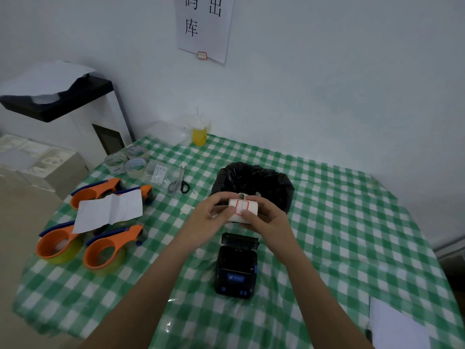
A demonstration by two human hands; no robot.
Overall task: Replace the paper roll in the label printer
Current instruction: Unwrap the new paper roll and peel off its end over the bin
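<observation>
A white label roll (242,210) with red-bordered labels is held between both hands above the table. My left hand (210,212) grips its left end, and my right hand (264,215) grips its right end, thumb on the front. Directly below, nearer to me, sits the small black label printer (236,268) on the green checked tablecloth (339,222). Its lid (239,241) stands open toward the far side and the paper bay looks empty.
A bin lined with a black bag (253,183) stands just behind the hands. Several orange tape dispensers (105,250) and a white sheet (109,211) lie at the left. Scissors (180,182), tape rolls (128,159) and a yellow drink cup (199,133) are farther back. More paper (395,326) lies at the near right.
</observation>
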